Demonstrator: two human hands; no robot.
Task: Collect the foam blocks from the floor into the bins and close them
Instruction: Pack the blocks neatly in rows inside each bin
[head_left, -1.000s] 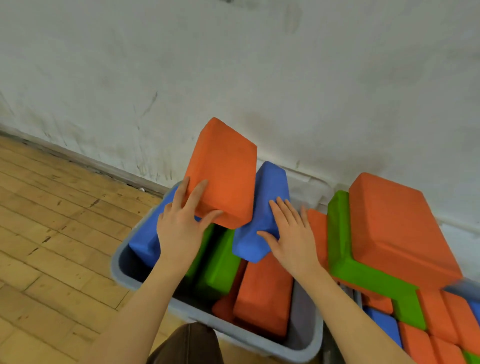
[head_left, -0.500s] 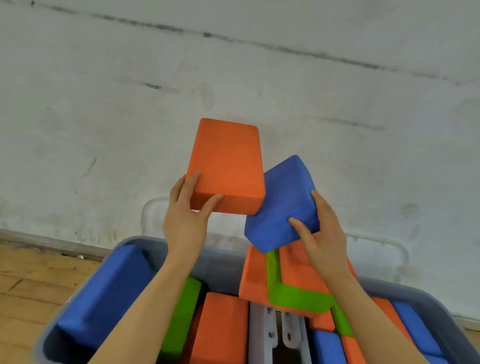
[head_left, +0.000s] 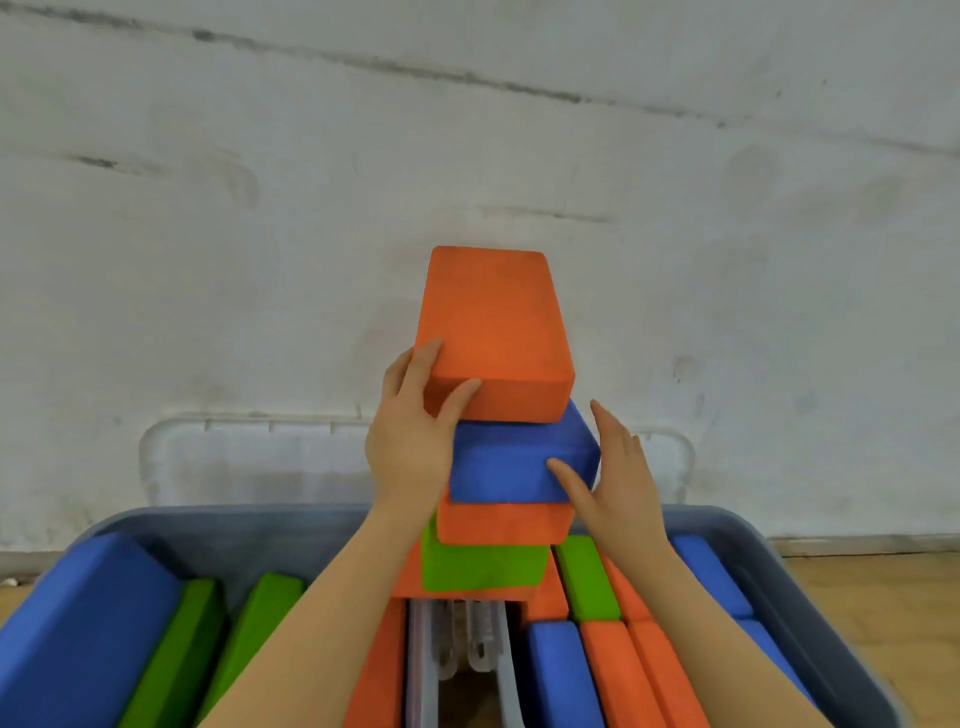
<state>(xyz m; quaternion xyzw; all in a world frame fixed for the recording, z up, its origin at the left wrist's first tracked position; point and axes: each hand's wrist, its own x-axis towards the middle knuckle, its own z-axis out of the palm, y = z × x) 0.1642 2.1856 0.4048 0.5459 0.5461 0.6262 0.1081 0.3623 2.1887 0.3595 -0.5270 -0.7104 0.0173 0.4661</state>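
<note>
My left hand (head_left: 410, 441) grips the near left corner of an orange foam block (head_left: 493, 332), which it holds tilted just above a blue foam block (head_left: 514, 462). My right hand (head_left: 618, 478) holds that blue block at its right corner, thumb on the front face and fingers along the side. The blue block sits on a stack made of an orange block (head_left: 504, 522) and a green block (head_left: 483, 566). Below are two grey bins, a left bin (head_left: 208, 519) and a right bin (head_left: 753, 561), both filled with blue, green and orange blocks.
Translucent bin lids (head_left: 234, 457) lean against the scuffed white wall behind the bins. Wooden floor (head_left: 872, 582) shows at the right. The bins' latches (head_left: 457, 644) meet in the gap between them. The stack rises well above the bin rims.
Both hands moved right and toward each other. The blue block came down flat onto the stack, and the orange block now hovers directly above it.
</note>
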